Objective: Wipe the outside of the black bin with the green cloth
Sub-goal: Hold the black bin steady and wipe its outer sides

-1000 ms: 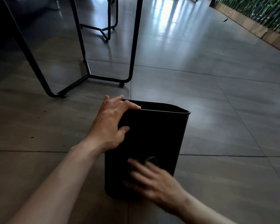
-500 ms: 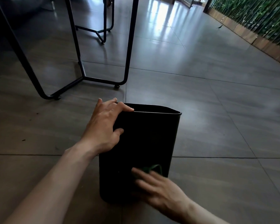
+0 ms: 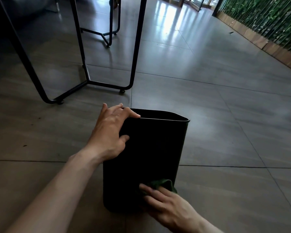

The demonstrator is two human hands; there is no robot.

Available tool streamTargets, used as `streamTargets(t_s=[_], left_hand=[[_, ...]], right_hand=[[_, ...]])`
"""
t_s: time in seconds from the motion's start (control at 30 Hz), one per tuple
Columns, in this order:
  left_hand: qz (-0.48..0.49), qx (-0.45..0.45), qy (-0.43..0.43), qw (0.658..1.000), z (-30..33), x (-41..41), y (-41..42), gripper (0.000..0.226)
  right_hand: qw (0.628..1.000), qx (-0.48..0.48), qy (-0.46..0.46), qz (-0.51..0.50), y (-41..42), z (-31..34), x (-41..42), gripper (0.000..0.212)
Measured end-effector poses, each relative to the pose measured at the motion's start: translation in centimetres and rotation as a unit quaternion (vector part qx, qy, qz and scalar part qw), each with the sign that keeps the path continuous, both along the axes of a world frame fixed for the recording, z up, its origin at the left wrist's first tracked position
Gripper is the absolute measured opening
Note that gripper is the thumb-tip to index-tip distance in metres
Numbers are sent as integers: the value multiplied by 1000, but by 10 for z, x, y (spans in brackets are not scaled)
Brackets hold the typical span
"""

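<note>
Head view. The left hand [image 3: 110, 133] grips the bin [image 3: 154, 148] at its top left corner, with the fingers curled over the rim and the thumb on the near wall. The right hand [image 3: 166, 206], fingers straight, presses the cloth [image 3: 163, 184] flat against the bin's lower near wall. The bin stands on the floor [image 3: 225, 132]. Desk legs [image 3: 136, 47] rise beyond the left hand.

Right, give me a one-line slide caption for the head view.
Left hand grips the rim of the black bin; right hand presses the green cloth low on its side.
</note>
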State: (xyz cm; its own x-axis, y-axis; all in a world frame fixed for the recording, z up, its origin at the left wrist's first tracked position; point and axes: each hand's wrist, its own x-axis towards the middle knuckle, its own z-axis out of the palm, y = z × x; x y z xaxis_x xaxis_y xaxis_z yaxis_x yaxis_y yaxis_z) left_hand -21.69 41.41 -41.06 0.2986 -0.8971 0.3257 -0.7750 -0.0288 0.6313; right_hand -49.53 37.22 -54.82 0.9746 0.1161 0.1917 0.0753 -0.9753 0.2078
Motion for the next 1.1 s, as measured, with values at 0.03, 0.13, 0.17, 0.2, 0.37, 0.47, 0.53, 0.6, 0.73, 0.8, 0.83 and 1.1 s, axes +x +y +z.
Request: streamTargets(t_s=[0.03,0.13,0.17,0.2,0.37,0.47,0.53,0.6,0.73,0.8,0.83,1.1], left_hand=[[-1,0,-1,1000,0,0,0,62],[6,3,-6,1000,0,1,0,63],[6,4,-5,1000,1,1,0,63],[5,5,-2,1000,2,1,0,63],[6,3,-8,1000,1,2,0,64],[4,0,-14,1000,0,3,1,64],[0,2,-11,1000,0,2,1,64],[3,5,-13,1000,-1,2,1,65],[7,7,-15,1000,-1,3,0,67],[7,8,-12,1000,0,3,-1,67],[8,8,-12,1000,-1,3,-2,67],[8,6,-14,1000,-2,2,-2,67]], right_hand=[[1000,5,7,0,-4,3,-3,24],[988,83,-94,-92,-32,42,13,37],[973,105,-152,-139,-45,61,23,38],[955,118,-201,-183,-57,77,34,40],[961,85,-201,-173,-55,86,47,36],[999,10,-44,-21,-22,43,20,33],[1000,-20,0,19,-13,33,4,30],[1000,-6,-23,-16,-24,45,5,36],[953,99,-201,-203,-63,94,35,41],[932,105,-244,-246,-71,107,50,39],[934,97,-245,-241,-69,105,52,38],[999,-47,-26,8,-30,52,16,38]])
